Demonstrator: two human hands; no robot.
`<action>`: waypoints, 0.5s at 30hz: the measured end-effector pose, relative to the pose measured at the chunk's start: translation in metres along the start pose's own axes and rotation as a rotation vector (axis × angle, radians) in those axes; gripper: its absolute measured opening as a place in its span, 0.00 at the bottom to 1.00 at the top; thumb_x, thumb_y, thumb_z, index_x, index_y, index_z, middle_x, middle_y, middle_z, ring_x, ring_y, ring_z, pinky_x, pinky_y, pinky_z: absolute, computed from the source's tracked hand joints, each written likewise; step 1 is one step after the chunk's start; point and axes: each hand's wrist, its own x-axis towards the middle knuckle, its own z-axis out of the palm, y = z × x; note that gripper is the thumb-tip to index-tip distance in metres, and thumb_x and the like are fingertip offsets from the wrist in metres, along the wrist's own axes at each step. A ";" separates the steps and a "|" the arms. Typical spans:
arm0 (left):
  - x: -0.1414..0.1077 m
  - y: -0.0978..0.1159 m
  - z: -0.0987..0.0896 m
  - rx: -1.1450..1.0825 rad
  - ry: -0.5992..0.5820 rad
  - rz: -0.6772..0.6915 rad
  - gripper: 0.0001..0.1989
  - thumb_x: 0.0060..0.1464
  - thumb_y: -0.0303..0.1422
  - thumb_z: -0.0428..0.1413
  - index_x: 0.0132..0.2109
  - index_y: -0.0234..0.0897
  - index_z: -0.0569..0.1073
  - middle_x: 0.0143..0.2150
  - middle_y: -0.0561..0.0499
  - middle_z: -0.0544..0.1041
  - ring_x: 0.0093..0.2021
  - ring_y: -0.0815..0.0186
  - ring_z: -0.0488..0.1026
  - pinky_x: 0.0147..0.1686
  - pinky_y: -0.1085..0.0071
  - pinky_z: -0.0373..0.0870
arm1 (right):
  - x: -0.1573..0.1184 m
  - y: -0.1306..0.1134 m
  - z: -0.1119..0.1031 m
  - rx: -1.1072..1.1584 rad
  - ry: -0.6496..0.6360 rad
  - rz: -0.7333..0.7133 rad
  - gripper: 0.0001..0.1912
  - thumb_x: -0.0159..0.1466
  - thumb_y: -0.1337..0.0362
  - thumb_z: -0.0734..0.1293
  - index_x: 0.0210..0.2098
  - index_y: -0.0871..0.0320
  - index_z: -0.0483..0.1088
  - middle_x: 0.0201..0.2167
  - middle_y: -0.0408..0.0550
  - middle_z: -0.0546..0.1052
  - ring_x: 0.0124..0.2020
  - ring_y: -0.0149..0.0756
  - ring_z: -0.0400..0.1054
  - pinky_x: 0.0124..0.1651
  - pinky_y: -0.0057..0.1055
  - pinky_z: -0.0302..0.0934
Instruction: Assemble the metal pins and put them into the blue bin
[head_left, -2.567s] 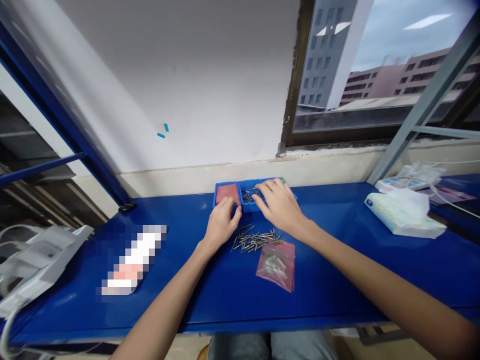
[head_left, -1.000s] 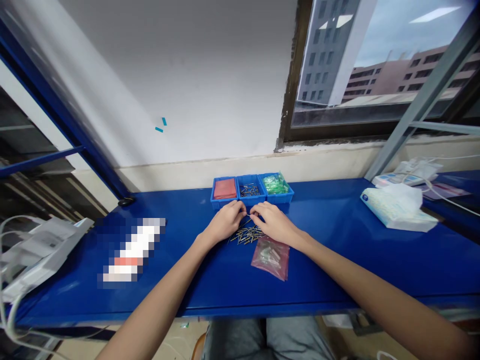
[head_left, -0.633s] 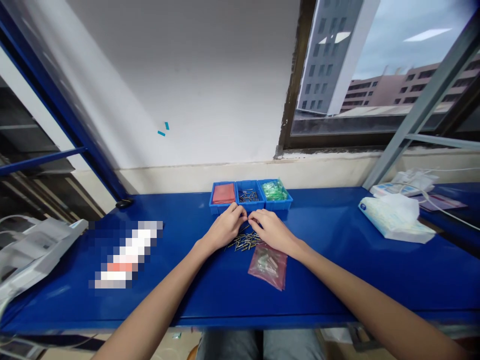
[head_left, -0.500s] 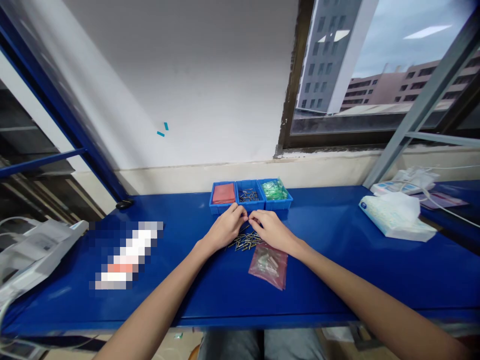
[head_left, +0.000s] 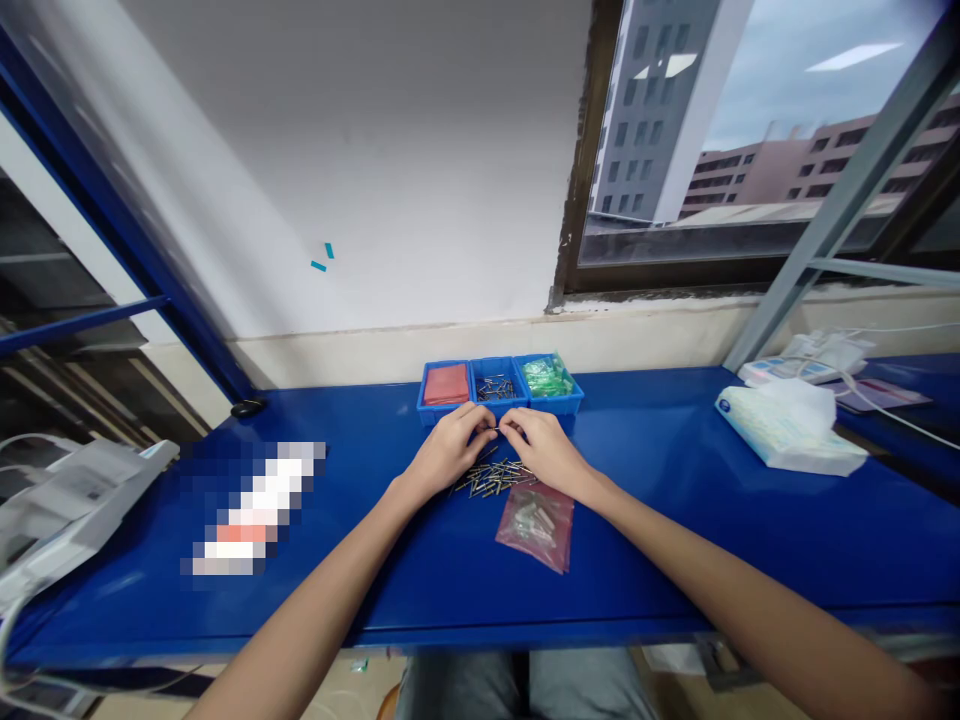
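Note:
My left hand (head_left: 457, 440) and my right hand (head_left: 536, 445) meet fingertip to fingertip just in front of the blue bins. A small thin metal piece (head_left: 496, 429) shows between them, pinched from both sides. Beneath the hands lies a loose pile of thin metal pins (head_left: 491, 479). A pink see-through bag (head_left: 535, 528) with small clear packets inside lies nearer the body, below my right wrist. Behind the hands, the left bin holds pink sheets (head_left: 448, 384), the middle one metal pins (head_left: 496, 387), and the right one green-and-clear packets (head_left: 548, 376).
A tissue pack (head_left: 795, 428) sits on the blue table (head_left: 652, 570) at the right, with a white device and cable behind it. White equipment (head_left: 75, 510) stands at the left edge. A blurred-out item (head_left: 259, 510) lies left of my arm.
The fingertips have drawn slightly apart, and the thin metal piece between them shows more clearly. The whole view has shifted slightly.

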 end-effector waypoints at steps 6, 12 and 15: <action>0.001 0.001 -0.002 0.008 0.068 -0.009 0.02 0.64 0.29 0.54 0.41 0.37 0.71 0.36 0.51 0.75 0.35 0.66 0.71 0.38 0.71 0.65 | 0.001 0.000 -0.001 0.010 0.060 0.018 0.08 0.70 0.68 0.62 0.36 0.58 0.73 0.34 0.47 0.77 0.36 0.36 0.70 0.41 0.31 0.59; 0.001 0.001 -0.002 0.053 0.138 0.019 0.03 0.65 0.29 0.54 0.43 0.35 0.73 0.37 0.50 0.74 0.37 0.66 0.72 0.39 0.71 0.67 | 0.002 -0.003 -0.001 0.077 0.086 0.059 0.08 0.68 0.70 0.63 0.34 0.59 0.74 0.32 0.46 0.78 0.33 0.35 0.70 0.40 0.30 0.59; 0.000 0.002 -0.001 0.071 0.171 0.063 0.07 0.65 0.28 0.53 0.47 0.36 0.74 0.40 0.48 0.74 0.41 0.65 0.73 0.44 0.69 0.69 | 0.002 -0.004 0.000 0.182 0.092 0.108 0.08 0.66 0.70 0.64 0.33 0.59 0.74 0.28 0.44 0.77 0.29 0.32 0.69 0.36 0.28 0.59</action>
